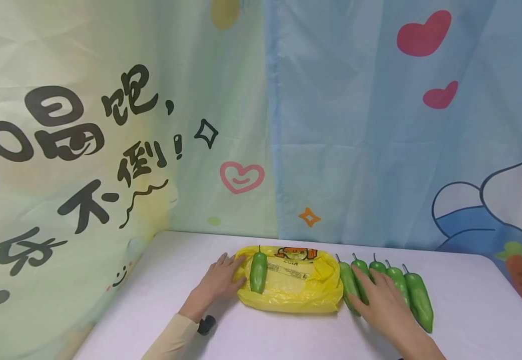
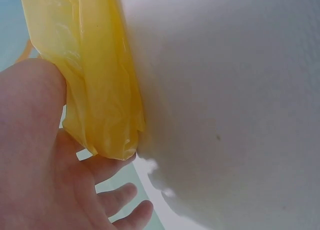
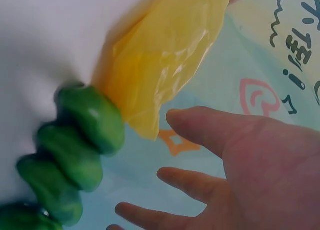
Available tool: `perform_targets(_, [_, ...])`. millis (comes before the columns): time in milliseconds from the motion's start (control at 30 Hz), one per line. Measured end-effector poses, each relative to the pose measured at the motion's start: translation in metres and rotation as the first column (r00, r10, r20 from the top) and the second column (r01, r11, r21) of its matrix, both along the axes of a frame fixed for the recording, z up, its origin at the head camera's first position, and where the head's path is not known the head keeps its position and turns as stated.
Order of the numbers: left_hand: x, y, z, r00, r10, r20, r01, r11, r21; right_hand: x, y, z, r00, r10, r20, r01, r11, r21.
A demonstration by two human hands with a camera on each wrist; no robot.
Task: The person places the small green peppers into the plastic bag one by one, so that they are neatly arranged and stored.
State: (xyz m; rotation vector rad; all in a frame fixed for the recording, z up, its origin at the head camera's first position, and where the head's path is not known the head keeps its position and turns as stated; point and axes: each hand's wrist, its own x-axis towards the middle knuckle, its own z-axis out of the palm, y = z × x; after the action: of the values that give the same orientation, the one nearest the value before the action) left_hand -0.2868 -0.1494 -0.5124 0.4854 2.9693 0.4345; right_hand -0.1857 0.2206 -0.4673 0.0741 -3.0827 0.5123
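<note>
A yellow plastic bag (image 1: 292,303) lies on the table with its sides rolled down and its top spread wide. One green pepper (image 1: 258,272) rests inside, along the left side. My left hand (image 1: 217,281) touches the bag's left edge, and in the left wrist view its thumb (image 2: 35,90) and fingers lie around the yellow plastic (image 2: 102,80). To the right of the bag, several green peppers (image 1: 420,300) lie in a row, stems pointing away. My right hand (image 1: 384,302) hovers over this row with fingers spread, holding nothing; the hand partly hides the middle peppers.
The white table (image 1: 261,337) reaches back to a printed cloth backdrop (image 1: 333,125), which also runs along the left side. A small dark object (image 1: 206,325) shows by my left wrist.
</note>
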Motion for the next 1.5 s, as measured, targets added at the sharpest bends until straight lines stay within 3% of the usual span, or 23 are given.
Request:
perform_targets(167, [0.000,0.000,0.001,1.000,0.000,-0.001,0.000,1.000,0.002,0.005,0.010,-0.003,0.999,0.019,-0.030,-0.020,1.000,-0.011])
perform_targets(400, [0.000,0.000,0.000,1.000,-0.004,0.000,0.004,1.000,0.003,0.006,0.026,-0.004,1.000,0.003,0.029,-0.003,1.000,-0.001])
perform_targets(967, [0.002,-0.001,0.001,1.000,0.000,0.000,0.000,1.000,0.010,0.005,0.084,-0.007,0.998,0.027,-0.050,-0.022,0.996,0.087])
perform_targets(1267, [0.001,-0.001,0.000,1.000,0.005,0.004,-0.005,1.000,0.005,-0.005,0.116,-0.012,0.994,0.023,0.105,-0.034,0.994,0.100])
perform_targets(1500, [0.002,0.000,0.001,1.000,0.006,0.009,-0.007,1.000,0.008,-0.011,0.136,-0.018,0.987,0.017,0.157,-0.029,0.997,0.073])
